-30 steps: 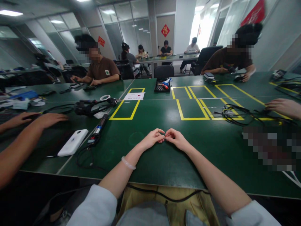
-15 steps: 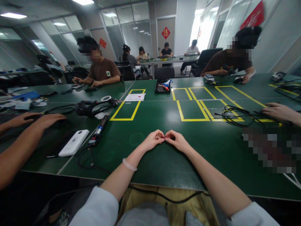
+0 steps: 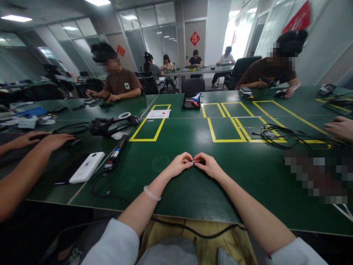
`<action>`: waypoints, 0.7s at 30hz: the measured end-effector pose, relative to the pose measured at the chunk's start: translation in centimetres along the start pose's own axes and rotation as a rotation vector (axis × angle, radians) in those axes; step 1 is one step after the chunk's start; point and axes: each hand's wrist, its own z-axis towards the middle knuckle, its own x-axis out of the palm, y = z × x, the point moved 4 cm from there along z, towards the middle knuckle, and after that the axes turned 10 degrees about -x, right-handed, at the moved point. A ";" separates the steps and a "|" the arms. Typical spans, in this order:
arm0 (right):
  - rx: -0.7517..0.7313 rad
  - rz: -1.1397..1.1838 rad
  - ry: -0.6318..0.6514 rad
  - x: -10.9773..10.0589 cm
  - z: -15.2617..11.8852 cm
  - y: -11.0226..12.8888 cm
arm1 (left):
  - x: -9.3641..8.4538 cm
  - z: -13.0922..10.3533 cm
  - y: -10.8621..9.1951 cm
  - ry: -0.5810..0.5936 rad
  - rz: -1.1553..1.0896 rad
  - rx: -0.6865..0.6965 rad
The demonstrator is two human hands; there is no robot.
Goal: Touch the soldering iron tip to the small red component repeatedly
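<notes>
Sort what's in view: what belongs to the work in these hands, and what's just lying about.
In hand:
left hand
right hand
tiny item pinched between them, too small to identify

Apparently just lying about:
tape roll
white paper
white device
black cables

Two bare hands in front of me, a left hand and a right hand, with one small piece between them; one bracelet; one white device; one white ring; one paper sheet; one black tray; two co-workers in brown across the table; four people at the table behind; two neighbour's hands at left, one neighbour's hand at right; three red decorations up on the walls and door.
</notes>
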 end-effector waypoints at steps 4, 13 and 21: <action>0.014 0.010 -0.010 -0.2 0.0 0.0 | 0.0 0.2 0.2 0.008 -0.009 -0.026; 0.055 0.043 0.002 -0.3 0.1 0.4 | -4.9 -3.0 -1.1 0.106 0.375 -0.096; 0.065 0.043 0.007 -0.3 0.0 0.6 | -18.1 -9.8 1.9 -0.474 0.940 -0.184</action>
